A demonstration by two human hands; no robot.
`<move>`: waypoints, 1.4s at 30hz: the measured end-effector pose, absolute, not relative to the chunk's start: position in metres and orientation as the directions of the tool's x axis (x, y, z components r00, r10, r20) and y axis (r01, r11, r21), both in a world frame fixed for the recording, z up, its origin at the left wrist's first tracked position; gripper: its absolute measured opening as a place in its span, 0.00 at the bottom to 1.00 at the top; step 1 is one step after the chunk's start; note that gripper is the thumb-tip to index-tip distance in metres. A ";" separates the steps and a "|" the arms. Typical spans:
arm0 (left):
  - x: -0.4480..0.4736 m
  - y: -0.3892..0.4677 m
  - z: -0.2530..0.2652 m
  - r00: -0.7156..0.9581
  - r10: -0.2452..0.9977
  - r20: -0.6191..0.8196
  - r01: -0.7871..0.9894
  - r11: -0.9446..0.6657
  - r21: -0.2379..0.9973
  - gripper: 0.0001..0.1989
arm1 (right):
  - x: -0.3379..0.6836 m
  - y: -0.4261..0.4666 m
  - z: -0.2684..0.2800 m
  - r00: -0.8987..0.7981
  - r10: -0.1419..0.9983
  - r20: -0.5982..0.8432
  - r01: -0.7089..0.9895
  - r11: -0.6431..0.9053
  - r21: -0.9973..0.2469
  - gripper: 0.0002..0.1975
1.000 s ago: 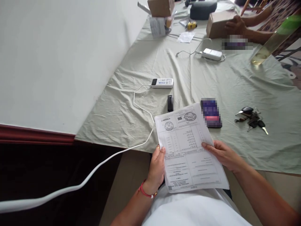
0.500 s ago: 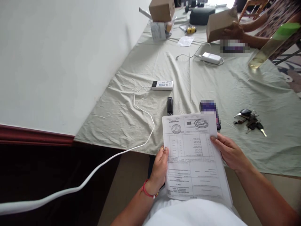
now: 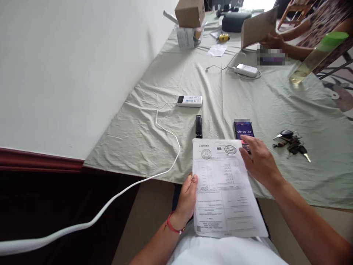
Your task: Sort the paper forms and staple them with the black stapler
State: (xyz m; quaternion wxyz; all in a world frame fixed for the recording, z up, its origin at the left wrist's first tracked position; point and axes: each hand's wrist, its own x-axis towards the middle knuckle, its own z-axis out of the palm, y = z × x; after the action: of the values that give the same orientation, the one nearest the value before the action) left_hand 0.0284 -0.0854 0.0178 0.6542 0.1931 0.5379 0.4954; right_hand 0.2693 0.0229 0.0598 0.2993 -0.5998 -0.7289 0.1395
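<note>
While the left hand grips the left edge of a stack of white printed paper sheets, long axis running out over the pale-green cloth-covered table, the right hand, fingers parted, sits by its far-right corner, contact unclear. A black rectangular phone reads 00:00:37; the oval inked stamp, I can't read.

Phone partly behind right hand, cable cropped left, papers with illegible fine print
</note>
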 end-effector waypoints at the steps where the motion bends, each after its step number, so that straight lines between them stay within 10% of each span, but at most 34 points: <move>1: 0.028 -0.086 0.018 -0.067 0.857 -0.511 -0.427 0.438 0.791 0.30 | 0.261 0.031 0.065 -0.190 0.936 0.297 0.794 0.325 -0.515 0.19; 12: 0.020 -0.086 0.011 -0.042 0.865 -0.499 -0.358 0.453 0.816 0.32 | 0.189 0.095 0.064 -0.593 0.805 -0.021 0.707 0.508 -0.492 0.18; 42: 0.008 -0.023 0.037 0.075 0.849 -0.523 -0.544 0.474 0.692 0.29 | 0.160 0.097 0.105 -0.731 0.678 0.080 0.594 0.689 -0.416 0.16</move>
State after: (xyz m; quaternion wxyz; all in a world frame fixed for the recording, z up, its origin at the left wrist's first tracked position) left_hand 0.0081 -0.0231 0.0366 0.7152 0.1608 0.4751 0.4868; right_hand 0.1604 0.0974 0.1054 0.1145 -0.3487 -0.9118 0.1842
